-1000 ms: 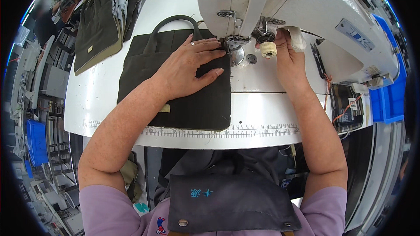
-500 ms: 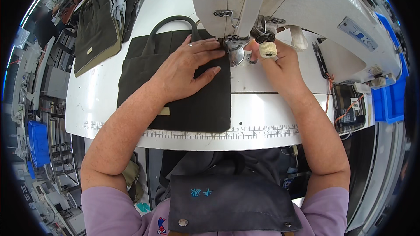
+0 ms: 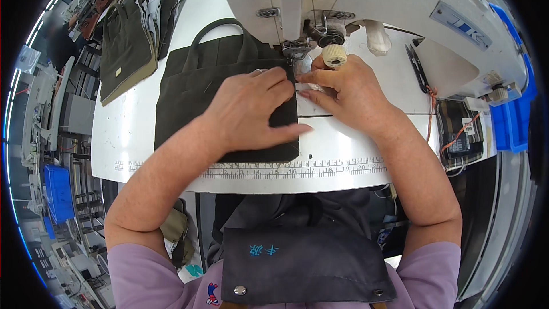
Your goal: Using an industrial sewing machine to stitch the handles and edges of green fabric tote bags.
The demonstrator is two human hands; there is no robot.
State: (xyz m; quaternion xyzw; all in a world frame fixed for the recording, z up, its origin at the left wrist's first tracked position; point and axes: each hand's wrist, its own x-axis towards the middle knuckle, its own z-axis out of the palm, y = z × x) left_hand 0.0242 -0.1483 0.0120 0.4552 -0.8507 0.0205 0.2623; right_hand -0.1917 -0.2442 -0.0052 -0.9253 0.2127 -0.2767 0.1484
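Observation:
A dark olive fabric bag [image 3: 177,103] with a looped handle [image 3: 220,23] lies flat on the white table, its right edge beside the presser foot [image 3: 296,50] of a sewing machine [image 3: 394,0]. My left hand [image 3: 246,111] rests on top of the bag, fingers bent and thumb stretched out over the right edge. At that same edge, just in front of the presser foot, are the fingertips of my right hand [image 3: 351,94]. Its thumb and forefinger are apart. The machine's cream knob [image 3: 334,55] stands right above this hand.
More dark bags [image 3: 128,46] are stacked at the far left. Thread snips [image 3: 417,68] lie on the right, near a dark striped fabric bundle [image 3: 457,129] with orange cord. A printed ruler [image 3: 251,170] runs along the table's front edge. Blue bins [image 3: 509,126] stand at the right.
My right hand has come from behind the knob toward me, to the bag's edge. My left hand has slid nearer, its fingers now more bent and its thumb past the edge.

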